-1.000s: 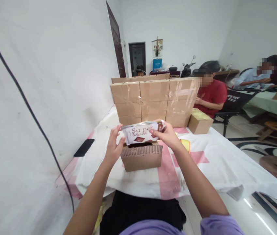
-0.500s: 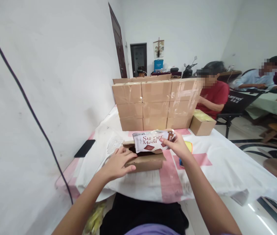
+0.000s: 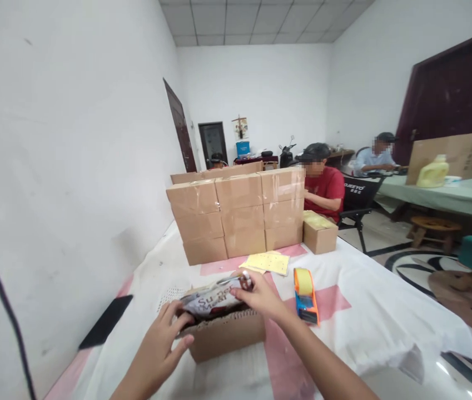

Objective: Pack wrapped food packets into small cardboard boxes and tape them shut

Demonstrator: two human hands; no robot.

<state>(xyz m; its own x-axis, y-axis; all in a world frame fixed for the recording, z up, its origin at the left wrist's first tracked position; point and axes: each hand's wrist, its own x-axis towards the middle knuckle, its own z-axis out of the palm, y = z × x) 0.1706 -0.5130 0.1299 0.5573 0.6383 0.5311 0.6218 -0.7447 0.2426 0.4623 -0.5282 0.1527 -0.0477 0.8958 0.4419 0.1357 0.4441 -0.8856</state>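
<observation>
Pale room, cloth-draped bench (image 3: 369, 316). Shiny packet (image 3: 214, 300) sits partly inside open carton (image 3: 227, 337), around six o'clock. Right hand (image 3: 261, 295) pinches packet's two-o'clock end; left hand (image 3: 158, 340) spread at its eight-o'clock end, contact unclear. Likely light, pliable, slippery; best held by both ends. Packet underside, carton interior hidden.

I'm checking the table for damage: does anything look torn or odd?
The nearest box looks ragged along its front top edge, as if torn there. Behind it, the yellow papers overlap unevenly. I see no spill.

Yellow jug (image 3: 432, 173), wooden stool (image 3: 436, 224)
</observation>
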